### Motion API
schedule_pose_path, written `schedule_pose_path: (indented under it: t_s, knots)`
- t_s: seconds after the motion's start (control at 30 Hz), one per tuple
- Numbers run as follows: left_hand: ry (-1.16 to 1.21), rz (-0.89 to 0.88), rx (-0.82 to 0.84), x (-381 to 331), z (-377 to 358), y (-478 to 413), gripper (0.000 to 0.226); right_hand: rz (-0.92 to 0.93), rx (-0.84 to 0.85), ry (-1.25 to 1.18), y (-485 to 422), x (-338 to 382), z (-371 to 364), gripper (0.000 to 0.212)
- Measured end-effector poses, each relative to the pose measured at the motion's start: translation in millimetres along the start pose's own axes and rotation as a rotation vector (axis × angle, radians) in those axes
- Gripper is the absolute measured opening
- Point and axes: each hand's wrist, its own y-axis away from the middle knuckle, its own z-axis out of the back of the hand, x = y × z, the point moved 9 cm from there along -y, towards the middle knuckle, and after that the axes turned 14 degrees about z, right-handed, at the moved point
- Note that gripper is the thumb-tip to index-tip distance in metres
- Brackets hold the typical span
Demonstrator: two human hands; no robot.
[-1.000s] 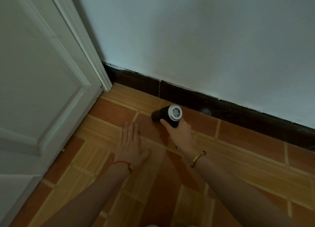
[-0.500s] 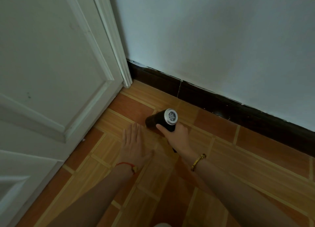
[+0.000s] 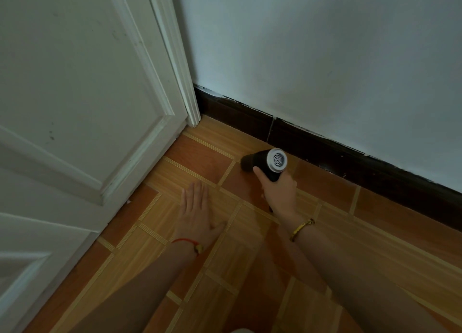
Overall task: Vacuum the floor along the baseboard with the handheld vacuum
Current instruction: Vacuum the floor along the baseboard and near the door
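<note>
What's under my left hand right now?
The left hand lies flat, palm down, on the orange wood-pattern tiled floor, with tile and pale joint strips showing around it. The patch directly beneath the palm is covered, so anything there cannot be seen.

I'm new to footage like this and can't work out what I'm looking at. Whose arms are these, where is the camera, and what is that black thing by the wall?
There is no machine here. A person wears a wide-angle camera on the head, so you look down along their own two arms. The right hand has its grip closed around a small black handheld vacuum; the silver round grille is its rear end, and its dark nose points left along the dark baseboard, towards the white door. Whether the nose touches the floor is hard to tell. The left hand lies flat, fingers spread, on the orange tiled floor, seemingly for support. Each wrist wears a bracelet.
</note>
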Motion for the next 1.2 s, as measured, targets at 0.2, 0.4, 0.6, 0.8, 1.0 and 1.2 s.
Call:
schedule_pose_path:
  t_s: [0.2,0.4,0.6,0.8,1.0,1.2]
  knots:
    - [0.003,-0.036,0.003,-12,-2,0,0.103,-0.031,-0.112,0.019,0,-7,23,0.060]
    - [0.030,-0.061,0.021,-27,-2,-2,0.106,-0.028,0.009,0.002,14,-11,6,0.055]
    - [0.014,-0.089,0.017,-41,0,-1,0.105,-0.011,0.117,-0.036,22,-14,-9,0.049]
    - [0.007,-0.121,0.008,-55,-2,-1,0.105,-0.009,0.042,-0.033,15,-20,14,0.048]
    - [0.000,-0.149,0.015,-70,-6,-2,0.107,-0.008,-0.169,0.012,8,-31,63,0.063]
    - [-0.011,-0.182,0.006,-91,-5,-1,0.106,-0.040,-0.230,0.010,10,-42,84,0.063]
